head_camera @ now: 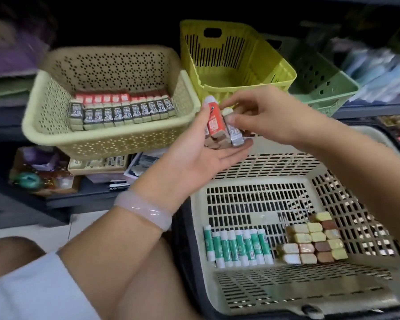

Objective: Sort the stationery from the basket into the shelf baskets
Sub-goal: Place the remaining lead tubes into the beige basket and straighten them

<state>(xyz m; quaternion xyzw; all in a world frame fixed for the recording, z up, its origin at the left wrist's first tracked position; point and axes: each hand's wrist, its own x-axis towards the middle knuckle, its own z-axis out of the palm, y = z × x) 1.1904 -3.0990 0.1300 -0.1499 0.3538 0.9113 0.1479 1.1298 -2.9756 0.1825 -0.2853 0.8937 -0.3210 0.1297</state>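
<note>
head view. left hand (201,153), palm up, cradles a small stack of erasers (222,128) between thumb and curled fingers; the top ones read as one red and one grey "2b". right hand (270,116) reaches in from the right, thumb and forefinger pinching the grey eraser in that stack. a pale bracelet (143,210) sits on the left wrist. cream shelf basket (44,121), just left of the hands: rows of grey "2b" erasers with red ones behind. yellow basket (275,65) behind the hands, green basket (333,88) to its right. source basket (252,294), lower right: a row of green-and-white glue sticks (237,248) beside a cluster of loose erasers (312,241).
</note>
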